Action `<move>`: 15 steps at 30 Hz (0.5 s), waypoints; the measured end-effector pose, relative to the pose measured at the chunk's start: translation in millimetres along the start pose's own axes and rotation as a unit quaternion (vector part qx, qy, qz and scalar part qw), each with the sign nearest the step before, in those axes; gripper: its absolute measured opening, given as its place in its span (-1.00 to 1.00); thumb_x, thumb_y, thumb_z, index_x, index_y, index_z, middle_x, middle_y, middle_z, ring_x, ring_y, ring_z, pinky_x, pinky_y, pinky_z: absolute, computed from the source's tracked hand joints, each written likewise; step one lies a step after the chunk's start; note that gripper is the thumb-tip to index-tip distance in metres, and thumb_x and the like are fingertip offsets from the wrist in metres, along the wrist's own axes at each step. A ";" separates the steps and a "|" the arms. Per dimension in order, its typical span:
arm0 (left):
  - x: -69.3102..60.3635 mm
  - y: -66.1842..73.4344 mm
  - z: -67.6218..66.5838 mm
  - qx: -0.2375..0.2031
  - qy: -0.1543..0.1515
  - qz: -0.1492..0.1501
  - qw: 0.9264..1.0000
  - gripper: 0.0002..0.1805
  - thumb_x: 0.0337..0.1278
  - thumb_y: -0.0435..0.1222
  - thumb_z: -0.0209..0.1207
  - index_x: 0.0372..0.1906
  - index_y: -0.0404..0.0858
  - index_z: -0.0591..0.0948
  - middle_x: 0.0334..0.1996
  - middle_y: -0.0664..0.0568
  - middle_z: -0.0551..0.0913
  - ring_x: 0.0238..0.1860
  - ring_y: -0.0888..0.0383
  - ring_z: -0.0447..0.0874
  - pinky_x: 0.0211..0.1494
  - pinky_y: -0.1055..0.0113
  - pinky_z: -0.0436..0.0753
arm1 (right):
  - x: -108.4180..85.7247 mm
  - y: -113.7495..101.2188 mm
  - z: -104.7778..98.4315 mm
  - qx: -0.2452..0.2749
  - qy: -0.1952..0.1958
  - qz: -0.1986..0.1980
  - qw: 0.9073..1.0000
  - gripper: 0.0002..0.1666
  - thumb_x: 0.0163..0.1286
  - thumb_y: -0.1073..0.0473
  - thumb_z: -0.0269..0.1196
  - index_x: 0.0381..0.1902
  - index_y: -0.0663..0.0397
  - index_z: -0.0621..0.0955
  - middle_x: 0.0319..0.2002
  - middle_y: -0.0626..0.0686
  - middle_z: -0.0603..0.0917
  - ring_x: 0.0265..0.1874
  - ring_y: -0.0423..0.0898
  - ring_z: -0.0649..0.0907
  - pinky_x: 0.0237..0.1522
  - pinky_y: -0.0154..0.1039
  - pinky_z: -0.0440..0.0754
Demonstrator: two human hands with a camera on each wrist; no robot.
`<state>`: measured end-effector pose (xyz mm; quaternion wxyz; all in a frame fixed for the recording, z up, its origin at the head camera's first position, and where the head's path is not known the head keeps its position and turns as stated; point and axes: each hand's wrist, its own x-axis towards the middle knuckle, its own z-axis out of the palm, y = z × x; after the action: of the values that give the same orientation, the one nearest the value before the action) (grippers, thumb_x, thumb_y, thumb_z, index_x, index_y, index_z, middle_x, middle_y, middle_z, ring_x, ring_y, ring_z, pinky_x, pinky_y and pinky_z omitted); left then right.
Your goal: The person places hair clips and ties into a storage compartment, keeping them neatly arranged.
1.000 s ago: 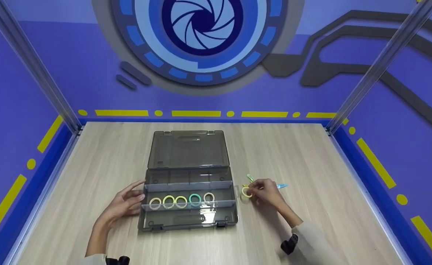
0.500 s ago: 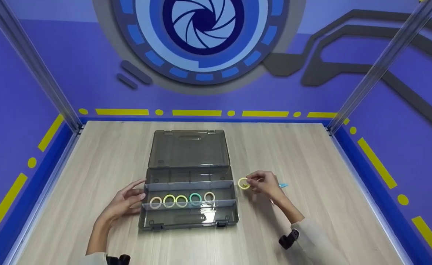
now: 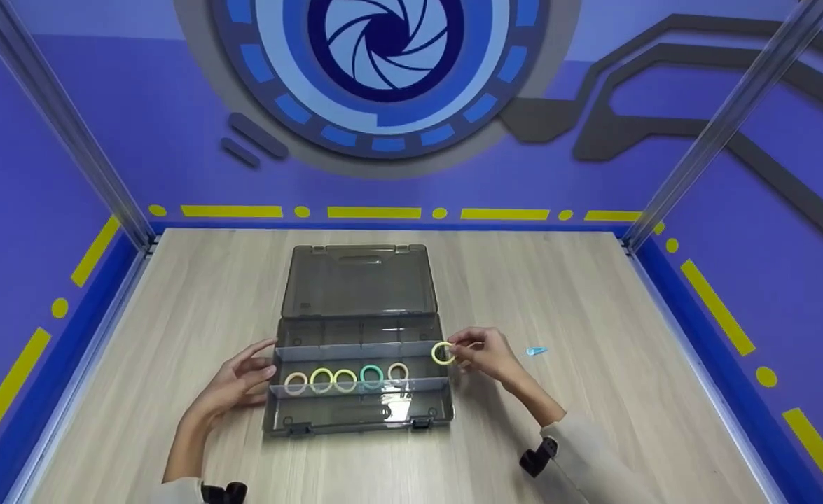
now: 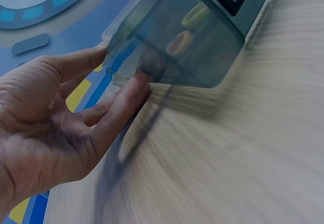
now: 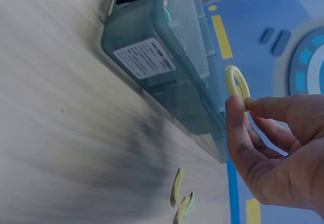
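My right hand [image 3: 485, 355] pinches a pale yellow hair tie [image 3: 442, 353] between thumb and fingers, over the right end of the open grey see-through plastic box [image 3: 355, 418]. The right wrist view shows this ring-shaped hair tie [image 5: 237, 80] standing on edge above the fingertips. Fingers of my left hand [image 3: 232, 388] touch the box's left end; in the left wrist view the hand [image 4: 55, 128] has its fingertips against the wall. In the middle compartment lie several hair ties in a row, including a green one [image 3: 371, 377] and a peach one [image 3: 296, 383].
The box lid [image 3: 360, 283] lies folded back behind the box. A blue hair clip [image 3: 536, 351] is on the table right of my right hand. Yellow clips [image 5: 177, 186] and a green clip [image 5: 190, 204] lie beside the box. Blue panels surround the table.
My right hand has lifted the yellow hair tie from the table beside the box and carried it left over the box's right end. The left hand has stayed at the box.
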<state>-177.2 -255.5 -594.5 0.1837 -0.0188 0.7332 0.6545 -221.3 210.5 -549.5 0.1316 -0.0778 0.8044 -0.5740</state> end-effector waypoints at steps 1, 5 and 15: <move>0.4 0.2 -0.1 0.000 0.001 0.000 1.000 -0.24 0.45 -0.18 0.21 0.61 -0.13 0.17 0.36 -0.35 0.34 0.25 -0.08 0.58 0.10 -0.01 0.74 | 0.6 0.4 1.9 0.002 -0.002 0.000 1.000 -0.73 0.38 0.39 0.31 -0.05 0.53 0.65 -0.19 0.44 0.71 -0.45 -0.16 0.72 -0.41 -0.27 0.77; 1.6 0.8 -0.2 0.004 0.007 -0.003 1.000 -0.24 0.44 -0.17 0.22 0.61 -0.11 0.18 0.37 -0.35 0.34 0.24 -0.08 0.58 0.08 0.02 0.74 | 3.3 1.8 8.1 0.010 -0.005 0.005 1.000 -0.72 0.37 0.42 0.29 -0.04 0.58 0.61 -0.20 0.45 0.71 -0.47 -0.20 0.70 -0.42 -0.29 0.76; -0.3 -0.7 0.6 0.004 0.014 -0.011 1.000 -0.27 0.45 -0.20 0.21 0.61 -0.08 0.20 0.38 -0.32 0.33 0.28 -0.11 0.55 0.10 0.01 0.72 | 7.8 3.6 16.8 -0.041 -0.001 -0.035 0.999 -0.80 0.33 0.40 0.35 -0.15 0.49 0.68 -0.33 0.38 0.75 -0.53 -0.15 0.70 -0.43 -0.03 0.79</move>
<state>-176.5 -255.1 -595.1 0.1803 -0.0355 0.7382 0.6491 -223.6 194.3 -558.9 0.1089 -0.1117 0.8242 -0.5443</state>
